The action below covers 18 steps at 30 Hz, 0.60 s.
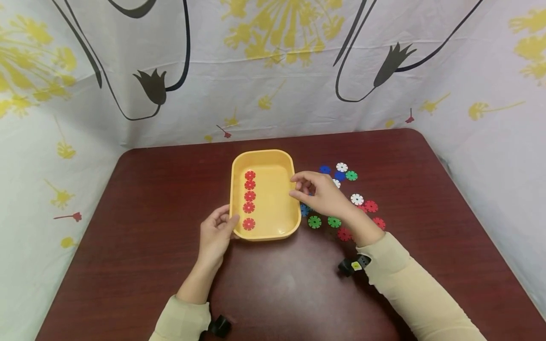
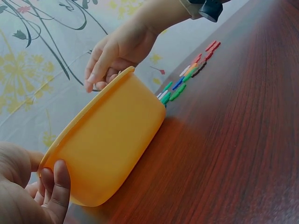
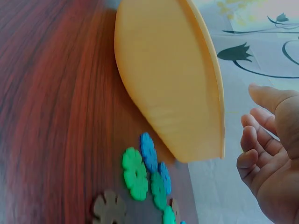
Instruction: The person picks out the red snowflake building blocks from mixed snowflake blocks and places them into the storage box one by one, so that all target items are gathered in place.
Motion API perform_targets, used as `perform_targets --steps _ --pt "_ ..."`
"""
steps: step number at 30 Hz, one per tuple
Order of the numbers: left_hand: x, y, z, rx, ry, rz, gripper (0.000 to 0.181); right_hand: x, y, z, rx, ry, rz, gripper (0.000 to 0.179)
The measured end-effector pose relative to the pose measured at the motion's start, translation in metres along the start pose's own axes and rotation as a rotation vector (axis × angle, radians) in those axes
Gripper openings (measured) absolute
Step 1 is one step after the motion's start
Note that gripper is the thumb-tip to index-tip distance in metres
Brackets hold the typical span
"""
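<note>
A yellow plastic tray (image 1: 276, 199) with rounded corners stands on the table. Inside it, along the left side, several red snowflake discs (image 1: 249, 195) form a column. My left hand (image 1: 215, 237) grips the tray's near left corner, thumb at the rim and fingers against the outer wall, as the left wrist view also shows. Over the tray's right rim hovers my right hand (image 1: 325, 193). In the right wrist view its thumb and loosely bent fingers (image 3: 250, 137) are apart, with nothing between them.
Right of the tray lie loose discs: green (image 1: 334, 222), red (image 1: 371, 206), white (image 1: 357, 199) and blue (image 1: 325, 169), some partly hidden under my right hand and forearm. The dark red wooden table (image 1: 170, 189) meets a patterned cloth (image 1: 273, 104) at the back.
</note>
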<state>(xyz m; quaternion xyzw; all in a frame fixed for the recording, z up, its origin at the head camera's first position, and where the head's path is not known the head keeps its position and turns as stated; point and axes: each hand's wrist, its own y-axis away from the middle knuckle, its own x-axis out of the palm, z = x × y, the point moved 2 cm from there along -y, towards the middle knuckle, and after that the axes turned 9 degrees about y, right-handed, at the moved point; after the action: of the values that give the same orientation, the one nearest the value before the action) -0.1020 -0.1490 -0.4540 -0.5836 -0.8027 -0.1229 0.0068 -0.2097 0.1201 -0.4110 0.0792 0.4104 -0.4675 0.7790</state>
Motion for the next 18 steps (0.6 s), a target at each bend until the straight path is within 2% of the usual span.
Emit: perform_targets --steps 18 --pt "0.001 0.0 0.0 0.003 -0.012 -0.002 0.039 -0.024 0.024 -0.027 0.074 0.054 -0.034 0.024"
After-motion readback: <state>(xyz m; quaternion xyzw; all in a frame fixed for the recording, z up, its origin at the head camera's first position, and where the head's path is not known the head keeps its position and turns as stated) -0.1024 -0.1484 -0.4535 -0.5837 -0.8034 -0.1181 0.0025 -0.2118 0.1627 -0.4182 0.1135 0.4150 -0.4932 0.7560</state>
